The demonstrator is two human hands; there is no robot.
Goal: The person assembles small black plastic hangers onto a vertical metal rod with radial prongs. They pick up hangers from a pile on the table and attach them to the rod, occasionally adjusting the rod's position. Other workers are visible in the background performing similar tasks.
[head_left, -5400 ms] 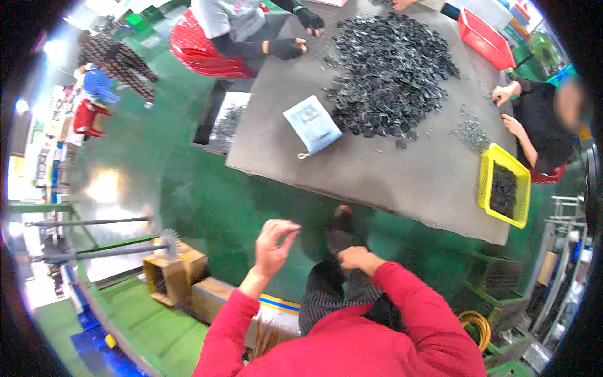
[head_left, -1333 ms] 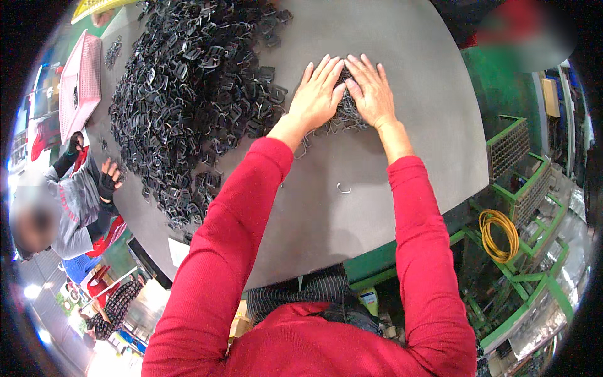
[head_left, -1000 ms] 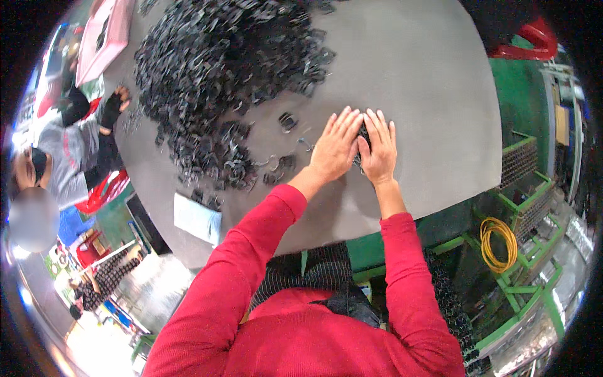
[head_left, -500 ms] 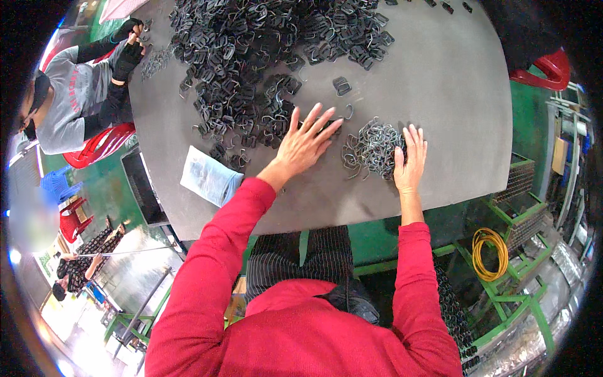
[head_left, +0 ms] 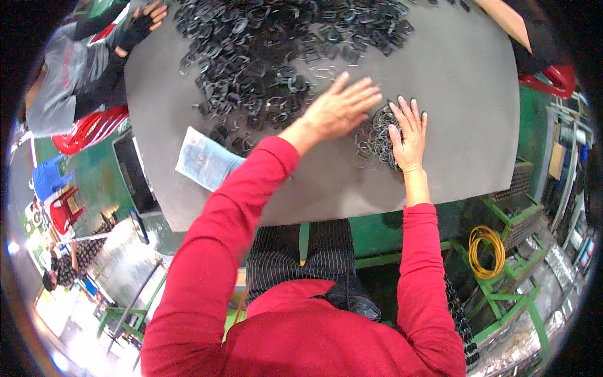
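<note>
My left hand is above the grey table, fingers stretched out and slightly blurred, with nothing visible in it. It is between a big heap of black plastic buckles and a small pile of bent metal wire hooks. Flat against the right side of that wire pile lies my right hand, fingers extended, partly covering some hooks. A few loose wire pieces lie beyond my left hand, close to the buckles. Whatever is under my left palm is hidden.
A pale blue packet lies on the grey table by my left forearm. A co-worker's dark-gloved hand is at the left edge; another person's forearm reaches in at far right. A yellow coiled hose hangs below right.
My left hand has moved right and away from me, nearer the wire pile. My right hand stays against the pile. The left co-worker's hands have shifted, and a forearm has appeared at far right.
</note>
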